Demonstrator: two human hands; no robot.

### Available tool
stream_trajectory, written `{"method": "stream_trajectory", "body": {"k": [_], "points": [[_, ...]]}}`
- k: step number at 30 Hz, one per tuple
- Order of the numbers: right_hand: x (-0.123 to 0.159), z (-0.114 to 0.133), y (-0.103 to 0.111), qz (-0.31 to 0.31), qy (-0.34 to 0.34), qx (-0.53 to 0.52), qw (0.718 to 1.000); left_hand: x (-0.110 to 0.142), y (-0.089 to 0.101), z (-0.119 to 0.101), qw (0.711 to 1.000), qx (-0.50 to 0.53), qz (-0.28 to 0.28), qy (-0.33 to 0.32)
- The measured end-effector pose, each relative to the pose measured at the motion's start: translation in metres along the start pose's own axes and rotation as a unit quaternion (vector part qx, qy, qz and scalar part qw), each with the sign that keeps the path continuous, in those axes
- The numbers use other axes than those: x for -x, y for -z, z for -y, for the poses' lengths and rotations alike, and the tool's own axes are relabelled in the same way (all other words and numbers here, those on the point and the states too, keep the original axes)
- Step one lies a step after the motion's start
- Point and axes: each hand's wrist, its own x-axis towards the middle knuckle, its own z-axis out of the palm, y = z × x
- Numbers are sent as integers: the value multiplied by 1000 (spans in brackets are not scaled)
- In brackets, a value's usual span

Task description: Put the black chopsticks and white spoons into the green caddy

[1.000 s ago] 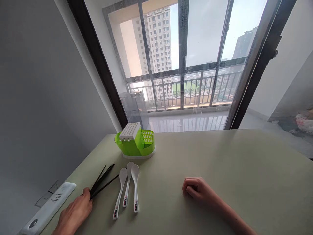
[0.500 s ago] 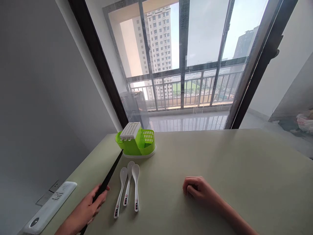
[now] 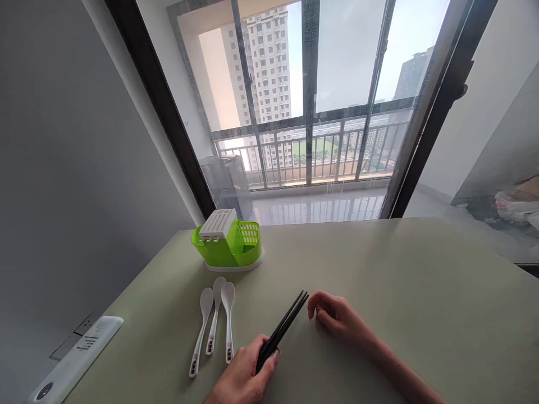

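Note:
My left hand (image 3: 242,377) grips a bundle of black chopsticks (image 3: 287,326) near their lower end, and the tips point up and right toward my right hand (image 3: 334,316). That right hand rests on the pale green table (image 3: 400,292) with its fingers curled loosely, close to the chopstick tips but apart from them. Three white spoons (image 3: 213,322) lie side by side just left of my left hand. Behind them stands a green cutlery holder (image 3: 227,247) with a white slotted lid on a white base.
A white remote-like device (image 3: 73,359) lies at the table's left edge beside a wall socket (image 3: 71,339). Beyond the table's far edge is a glass sliding door to a balcony. A grey wall runs along the left.
My left hand has picked the chopsticks up from the left of the spoons, gathered them into a bundle and carried them right, across the spoons, toward my right hand. The right hand has barely moved.

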Motion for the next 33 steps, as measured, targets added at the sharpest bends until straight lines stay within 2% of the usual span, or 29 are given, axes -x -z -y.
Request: {"method": "stream_trajectory", "body": {"k": [3, 7, 10, 13, 16, 18, 23, 33], "points": [[-1, -2, 0, -7, 0, 14, 1000, -9, -21, -9, 1000, -21, 17, -12], [-2, 0, -1, -34, 16, 56, 998, -16, -39, -20, 995, -98, -13, 3], [-1, 2, 1, -87, 26, 77, 993, -15, -44, -32, 987, -159, -7, 6], [-1, 3, 6, -159, -2, 67, 985, -13, -50, -40, 976, -218, 1, 19], [-1, 2, 14, -220, -39, 46, 974, -14, -58, -39, 965, -261, -17, 15], [-1, 2, 19, -239, -48, 28, 969, -14, -62, -36, 960, -279, -38, 0], [-3, -4, 24, -247, -59, -8, 967, -13, -62, -31, 950, -307, -64, -1], [-1, -1, 23, -232, -62, 1, 971, -8, -55, -32, 953, -296, -59, -14]]}}
